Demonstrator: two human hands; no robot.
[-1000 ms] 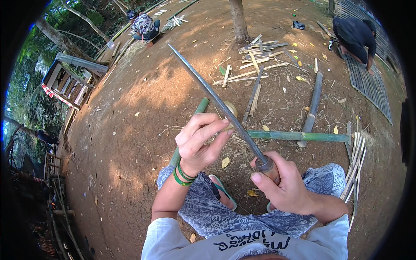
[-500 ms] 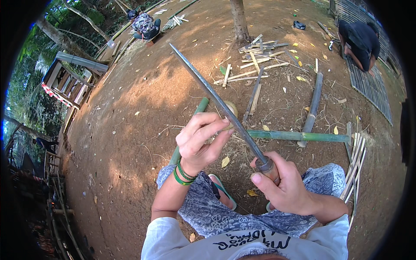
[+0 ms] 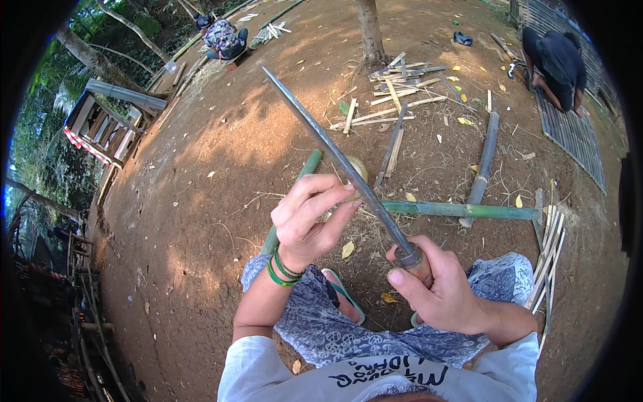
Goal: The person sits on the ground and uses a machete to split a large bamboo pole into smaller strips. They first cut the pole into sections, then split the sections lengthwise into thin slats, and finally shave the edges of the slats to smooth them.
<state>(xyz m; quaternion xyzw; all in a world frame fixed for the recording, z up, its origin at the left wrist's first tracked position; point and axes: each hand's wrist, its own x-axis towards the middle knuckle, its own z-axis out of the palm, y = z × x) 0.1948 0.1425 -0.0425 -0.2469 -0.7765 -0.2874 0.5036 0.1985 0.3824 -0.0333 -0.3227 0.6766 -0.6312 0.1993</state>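
Observation:
My right hand (image 3: 447, 288) is wrapped round the wooden handle of a long machete (image 3: 320, 139). The dark blade slants up and to the left, away from me. Beside the middle of the blade, my left hand (image 3: 308, 220) has its fingertips closed on a small greenish-yellow strip (image 3: 352, 197), most of it hidden by the fingers and blade. Below the blade, a green bamboo pole (image 3: 462, 211) lies across the ground to the right. A second green bamboo piece (image 3: 309, 165) runs behind my left hand. A pale rounded object (image 3: 358, 167) shows partly behind the blade.
Split bamboo pieces (image 3: 395, 94) lie scattered near a tree trunk (image 3: 370, 33). Pale strips (image 3: 550, 251) rest by my right knee, and a dark bamboo pole (image 3: 485, 161) lies ahead. One person (image 3: 559, 63) bends over a slatted bamboo panel (image 3: 573, 137); another (image 3: 223, 37) squats far left.
My hands and the machete have hardly moved. The person at the right has shifted slightly over the slatted panel.

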